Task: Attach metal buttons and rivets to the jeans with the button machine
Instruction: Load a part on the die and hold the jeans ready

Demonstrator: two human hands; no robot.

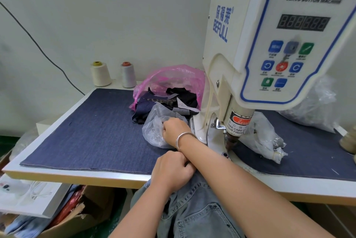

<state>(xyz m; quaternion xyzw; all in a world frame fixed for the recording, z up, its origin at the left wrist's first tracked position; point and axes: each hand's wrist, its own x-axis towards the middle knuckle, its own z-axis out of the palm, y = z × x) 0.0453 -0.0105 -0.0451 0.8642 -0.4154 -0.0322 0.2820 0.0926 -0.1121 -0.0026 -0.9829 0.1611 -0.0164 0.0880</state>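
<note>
The white servo button machine (269, 45) stands on the table, its punch head (232, 140) just above the small round lower die (225, 154). My right hand (174, 130), a metal bangle on the wrist, reaches across to the left of the machine into a clear plastic bag (154, 132) of small metal pieces; the fingers are hidden in the plastic. My left hand (173, 170) is a fist gripping the top edge of the grey-blue jeans (192, 216), which hang from the table's front edge onto my lap. A back pocket faces up.
A dark denim mat (96, 126) covers the tabletop. A pink bag (173, 78) of fabric scraps and two thread cones (100, 74) (128, 75) sit at the back. Another clear bag (265, 141) of hardware lies right of the punch. A cardboard box (86, 216) is below left.
</note>
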